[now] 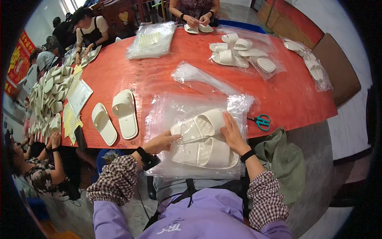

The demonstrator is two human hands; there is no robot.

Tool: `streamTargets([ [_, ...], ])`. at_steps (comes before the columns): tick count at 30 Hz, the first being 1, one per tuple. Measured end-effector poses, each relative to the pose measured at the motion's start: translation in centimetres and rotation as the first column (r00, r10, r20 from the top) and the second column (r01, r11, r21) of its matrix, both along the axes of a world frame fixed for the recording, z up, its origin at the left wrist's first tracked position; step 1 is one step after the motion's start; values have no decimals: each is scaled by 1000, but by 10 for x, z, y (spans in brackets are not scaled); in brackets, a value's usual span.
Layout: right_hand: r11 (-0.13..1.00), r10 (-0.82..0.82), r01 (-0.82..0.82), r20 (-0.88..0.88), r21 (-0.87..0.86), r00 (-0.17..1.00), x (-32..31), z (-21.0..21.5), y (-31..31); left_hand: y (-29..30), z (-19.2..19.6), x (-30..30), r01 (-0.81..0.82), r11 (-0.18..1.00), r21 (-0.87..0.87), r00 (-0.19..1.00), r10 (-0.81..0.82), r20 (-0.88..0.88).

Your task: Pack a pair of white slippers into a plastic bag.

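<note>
A pair of cream slippers lies side by side in front of me, the upper slipper (pixel 211 122) and the lower slipper (pixel 219 155), with heels to the left and toes to the right. Clear film of a plastic bag (pixel 159 109) seems to cover their heel ends. My left hand (pixel 162 142) is closed at the heel end, its index finger against the upper slipper. At the toe end, my right hand (pixel 234 133) holds the upper slipper's strap side, fingers along it and thumb hidden. Two more slippers stand to the left, one (pixel 104 124) beside another (pixel 125 114).
Teal scissors (pixel 262 122) lie right of the bags on the red table (pixel 151 77). Beyond are loose plastic strips (pixel 203 77), a bag stack (pixel 151 40) and bagged slippers (pixel 238 51). A slipper heap (pixel 49 89) fills the left side. Several people work around the table.
</note>
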State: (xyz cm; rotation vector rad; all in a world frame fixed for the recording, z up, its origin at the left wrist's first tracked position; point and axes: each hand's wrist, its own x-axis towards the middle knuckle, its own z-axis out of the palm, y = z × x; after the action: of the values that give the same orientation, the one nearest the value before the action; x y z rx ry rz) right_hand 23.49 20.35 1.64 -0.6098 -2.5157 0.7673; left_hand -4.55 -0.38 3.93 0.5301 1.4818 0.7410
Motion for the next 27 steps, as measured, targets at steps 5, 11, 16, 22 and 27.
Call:
streamTargets([
  [5,1000,-12,12,18,13,1000,0,-6,4,-2,7,17,-115,978,174,980,83,182],
  [11,995,-16,3,125,100,992,2,-11,6,-23,8,5,-186,966,177,980,196,-36],
  [16,982,-33,-17,257,190,966,-1,-7,-1,-87,44,-18,-407,866,289,888,450,-97],
  [22,972,-36,-57,381,229,924,3,-12,3,-180,43,-66,-623,674,398,720,692,-45],
  [27,979,-18,-65,403,192,915,3,-1,-4,-231,36,-108,-762,351,545,466,881,84],
])
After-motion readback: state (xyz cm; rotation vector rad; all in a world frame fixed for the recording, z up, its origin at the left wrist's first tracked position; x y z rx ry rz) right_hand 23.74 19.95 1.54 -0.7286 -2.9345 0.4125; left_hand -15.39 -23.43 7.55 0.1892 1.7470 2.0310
